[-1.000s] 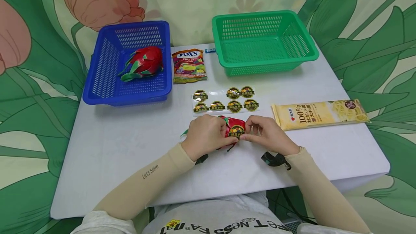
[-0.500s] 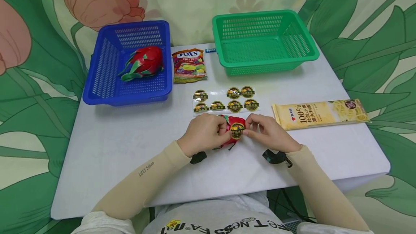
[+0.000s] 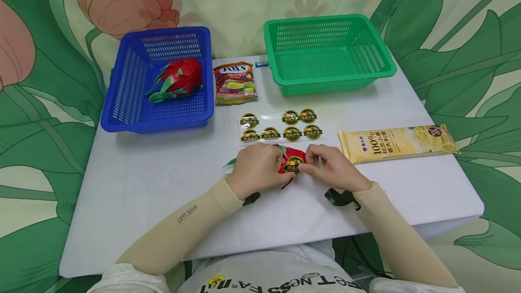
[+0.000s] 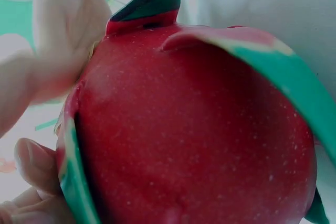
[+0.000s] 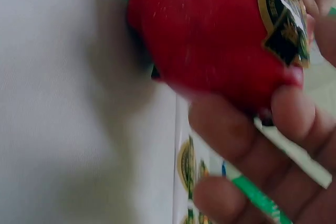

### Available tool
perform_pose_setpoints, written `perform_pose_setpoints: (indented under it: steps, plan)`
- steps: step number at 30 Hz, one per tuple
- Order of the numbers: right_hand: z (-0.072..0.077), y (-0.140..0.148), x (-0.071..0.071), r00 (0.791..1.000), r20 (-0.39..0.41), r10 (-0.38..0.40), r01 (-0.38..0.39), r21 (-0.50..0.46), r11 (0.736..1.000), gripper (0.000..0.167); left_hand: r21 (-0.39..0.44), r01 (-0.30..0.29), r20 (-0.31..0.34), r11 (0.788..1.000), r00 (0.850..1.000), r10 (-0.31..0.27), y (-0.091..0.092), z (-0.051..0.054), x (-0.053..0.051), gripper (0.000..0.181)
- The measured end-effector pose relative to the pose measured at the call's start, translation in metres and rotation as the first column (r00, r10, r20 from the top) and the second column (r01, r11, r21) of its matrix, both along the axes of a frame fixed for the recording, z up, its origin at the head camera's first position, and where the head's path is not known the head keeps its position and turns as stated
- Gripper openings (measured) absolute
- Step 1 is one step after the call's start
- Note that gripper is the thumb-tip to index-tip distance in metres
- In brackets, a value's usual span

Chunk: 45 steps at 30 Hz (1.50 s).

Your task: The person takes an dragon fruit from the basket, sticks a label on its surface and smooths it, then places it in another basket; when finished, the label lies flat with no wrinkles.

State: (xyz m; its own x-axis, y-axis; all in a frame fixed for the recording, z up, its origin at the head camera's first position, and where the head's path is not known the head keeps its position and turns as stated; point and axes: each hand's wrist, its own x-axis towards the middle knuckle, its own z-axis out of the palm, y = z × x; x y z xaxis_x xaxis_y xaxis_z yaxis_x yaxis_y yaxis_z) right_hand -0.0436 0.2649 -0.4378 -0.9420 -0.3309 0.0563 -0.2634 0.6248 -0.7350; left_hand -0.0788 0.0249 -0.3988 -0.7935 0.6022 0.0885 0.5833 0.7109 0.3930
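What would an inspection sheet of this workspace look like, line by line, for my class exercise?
Surface: table with a white cover.
Job's things: held dragon fruit with a round sticker; sticker sheet flat just beyond it; second dragon fruit in the blue basket; green basket to the right.
Clutter: candy bag, small blue packet, yellow pasta pack.
Grippers: left hand grips the held fruit; right hand touches its stickered end.
Cables: dark cable below the table's near edge.
Surroundings: backdrop printed with leaves and flowers.
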Motion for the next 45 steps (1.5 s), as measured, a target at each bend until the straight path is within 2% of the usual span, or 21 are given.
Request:
perform_pose_setpoints:
  steps: [4,7,15,19,25,30,34,37,41,45]
  plan:
    - [0.001,-0.009,-0.003,0.997,0.031,-0.076,0.077,-0.029,0.997,0.033,0.049,0.005,-0.032,0.999,0.999,-0.003,0.0,-0.001,-0.002,0.058]
    - [0.002,-0.012,-0.004,0.994,0.053,-0.096,0.098,-0.046,0.994,0.035,0.06,0.007,-0.033,0.998,0.999,-0.006,0.001,-0.001,-0.003,0.059]
    - [-0.003,-0.007,-0.001,0.998,0.057,-0.024,0.027,-0.055,0.998,0.028,0.069,0.03,0.027,0.997,0.999,-0.032,-0.004,-0.001,-0.004,0.058]
    - [-0.006,-0.005,0.001,0.998,0.056,-0.003,0.007,-0.065,0.998,0.026,0.054,0.051,0.034,0.997,0.998,-0.053,-0.007,-0.003,-0.006,0.056]
    - [-0.008,-0.002,0.002,0.998,0.059,0.037,-0.032,-0.08,0.996,0.025,0.036,0.069,0.084,0.997,0.994,-0.071,-0.011,-0.004,-0.008,0.055]
    - [-0.005,-0.002,-0.001,0.998,0.034,0.046,-0.043,-0.088,0.995,0.03,0.034,0.055,0.034,0.998,0.998,-0.056,-0.009,-0.004,-0.009,0.059]
    - [-0.006,-0.005,0.001,0.999,0.024,0.042,-0.04,-0.08,0.996,0.042,0.021,0.04,-0.014,0.999,0.999,-0.039,-0.007,-0.006,-0.003,0.063]
    - [-0.007,-0.004,0.002,0.999,0.013,0.036,-0.035,-0.067,0.997,0.042,0.028,0.04,-0.023,0.999,0.999,-0.04,-0.006,-0.007,-0.001,0.062]
    - [-0.008,0.0,0.003,0.999,-0.004,0.048,-0.049,-0.043,0.998,0.036,0.029,0.073,0.003,0.997,0.997,-0.073,-0.006,-0.006,-0.003,0.059]
    - [-0.006,0.003,0.003,0.998,-0.023,0.056,-0.056,-0.02,0.998,0.03,0.061,0.144,0.074,0.988,0.986,-0.148,-0.011,-0.003,-0.012,0.052]
